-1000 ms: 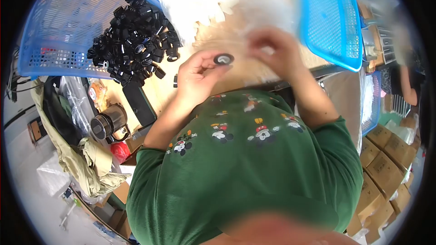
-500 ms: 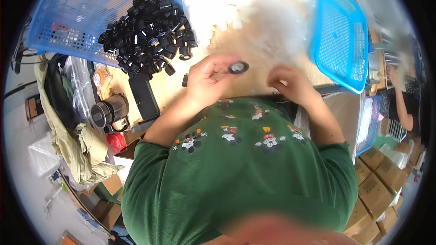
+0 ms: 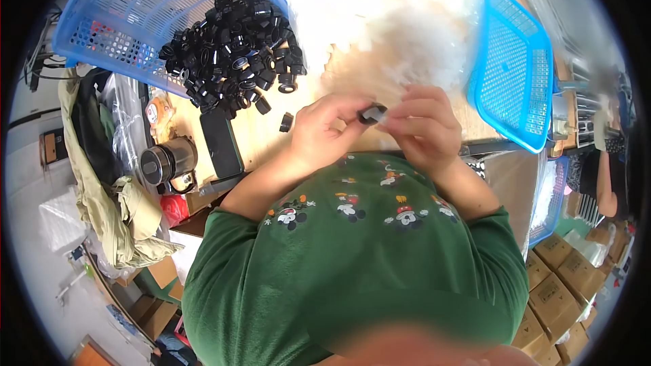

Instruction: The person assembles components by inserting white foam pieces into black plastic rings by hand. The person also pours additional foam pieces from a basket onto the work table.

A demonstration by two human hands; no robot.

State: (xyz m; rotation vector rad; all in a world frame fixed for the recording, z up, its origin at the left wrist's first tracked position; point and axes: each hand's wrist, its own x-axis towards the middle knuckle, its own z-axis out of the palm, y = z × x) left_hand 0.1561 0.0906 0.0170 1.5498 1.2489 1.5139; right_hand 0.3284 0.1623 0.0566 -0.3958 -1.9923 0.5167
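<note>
A small round black cap-like part (image 3: 371,115) with a pale inner face is pinched between the thumb and fingers of my left hand (image 3: 320,132). My right hand (image 3: 428,127) meets it from the other side, thumb and fingers pressed together at the part's edge. Whatever lies between those right fingertips is too small and blurred to name. Left of my left hand, a single black part (image 3: 286,122) rests on the wooden table (image 3: 271,141). Beyond it, a heap of similar black parts (image 3: 237,54) spills from a tipped blue basket (image 3: 129,47).
A bright blue mesh basket (image 3: 512,68) stands at the right. Clear plastic film (image 3: 424,44) and pale scraps cover the back of the table. At left are a black phone (image 3: 220,144) and a dark-lidded jar (image 3: 166,161). Another person's arm (image 3: 605,183) shows far right.
My right hand has come left and its fingers have closed at the black part. My left hand has shifted slightly right, tilting the part. The whole view has shifted a little.
</note>
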